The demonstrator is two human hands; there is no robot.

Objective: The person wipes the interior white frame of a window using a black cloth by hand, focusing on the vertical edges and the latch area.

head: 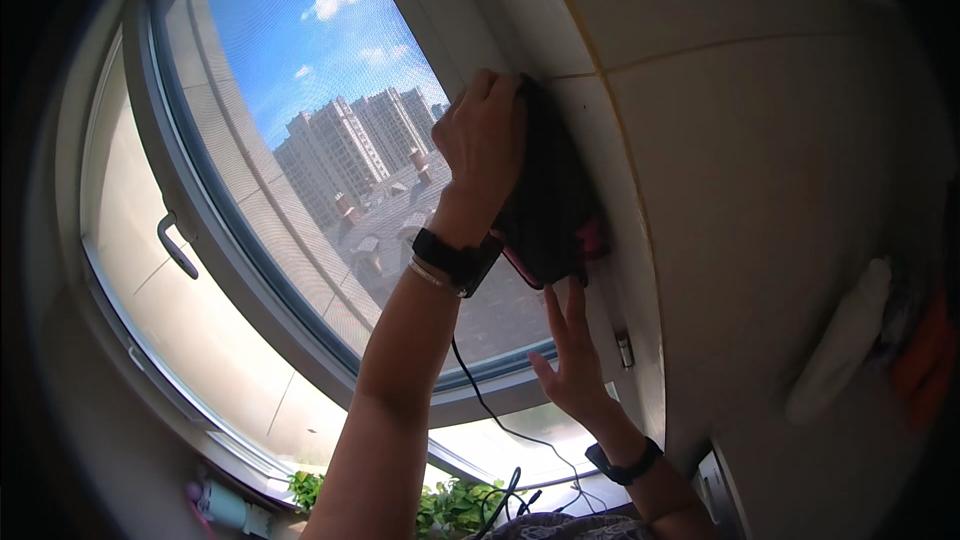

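A dark item with pink edging, perhaps a cloth pouch, is held up against the side of the window recess. The fingers of my left hand are curled at its upper end, partly hiding it. Below it is my right hand, palm turned up and fingers spread. Two of its fingertips reach the item's lower edge; whether they press on it I cannot tell. Each wrist wears a dark band, and a thin dark cable runs down from behind my left forearm.
A screened window sash with a grey handle fills the left. Tiled wall rises at right, with a blurred white object beside it. Green plants, a tangle of cables and a light-blue container lie low down.
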